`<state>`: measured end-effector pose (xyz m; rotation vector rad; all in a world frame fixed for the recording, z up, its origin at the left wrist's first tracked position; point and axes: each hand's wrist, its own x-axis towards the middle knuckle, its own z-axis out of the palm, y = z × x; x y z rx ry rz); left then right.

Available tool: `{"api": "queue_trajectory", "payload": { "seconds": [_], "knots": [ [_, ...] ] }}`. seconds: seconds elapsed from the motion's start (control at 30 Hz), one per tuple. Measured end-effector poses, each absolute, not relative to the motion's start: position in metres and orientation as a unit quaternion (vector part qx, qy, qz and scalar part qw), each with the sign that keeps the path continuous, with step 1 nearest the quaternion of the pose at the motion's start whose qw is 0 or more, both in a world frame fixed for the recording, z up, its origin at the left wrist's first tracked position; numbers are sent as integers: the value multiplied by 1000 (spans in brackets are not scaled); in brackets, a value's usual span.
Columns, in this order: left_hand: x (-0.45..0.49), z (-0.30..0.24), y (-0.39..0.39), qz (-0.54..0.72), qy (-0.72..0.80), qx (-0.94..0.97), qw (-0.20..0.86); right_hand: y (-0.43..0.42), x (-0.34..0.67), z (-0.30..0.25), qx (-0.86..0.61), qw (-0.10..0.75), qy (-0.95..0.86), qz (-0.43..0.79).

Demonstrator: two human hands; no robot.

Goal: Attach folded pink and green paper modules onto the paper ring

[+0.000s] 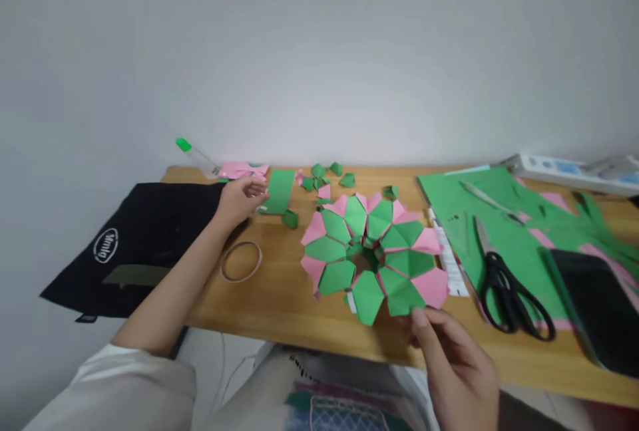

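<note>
A ring-shaped paper flower [336,277], built from folded green and pink pieces around an open centre, is at the middle of the wooden table. At its lower right edge, my right hand [456,364] pinches a green petal between thumb and fingers. A small white strip [351,302] shows on the flower's lower left side. My left hand [240,201] is over the table's back left, its fingers curved and a little apart. Right beside it lies a green paper rectangle [280,191]; a tiny white bit shows near the fingertips, but I cannot tell whether they touch it.
Several small folded green pieces [347,180] lie behind the flower. A tape ring [241,261] and black bag [150,218] are left. On the right are green sheets [449,198], black-handled scissors [499,288], a craft knife [489,199], a phone [599,304] and a power strip [559,170].
</note>
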<state>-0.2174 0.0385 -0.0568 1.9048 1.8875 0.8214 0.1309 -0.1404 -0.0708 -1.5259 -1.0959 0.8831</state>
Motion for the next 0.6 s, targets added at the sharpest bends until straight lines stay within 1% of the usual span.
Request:
{"api": "queue_trajectory", "payload": {
  "seconds": [0.13, 0.3, 0.43, 0.6],
  "knots": [
    [-244, -58, 66, 194, 707, 659, 171, -138, 135, -74, -638, 497, -462, 364],
    [-251, -51, 68, 116, 715, 670, 163, -140, 134, -73, -652, 488, -445, 373],
    [-243, -54, 65, 74, 702, 695, 138, -139, 133, -74, -658, 489, -425, 385],
    [-215, -71, 70, 14, 672, 731, 118, -137, 133, -74, -651, 492, -436, 380]
  ]
}}
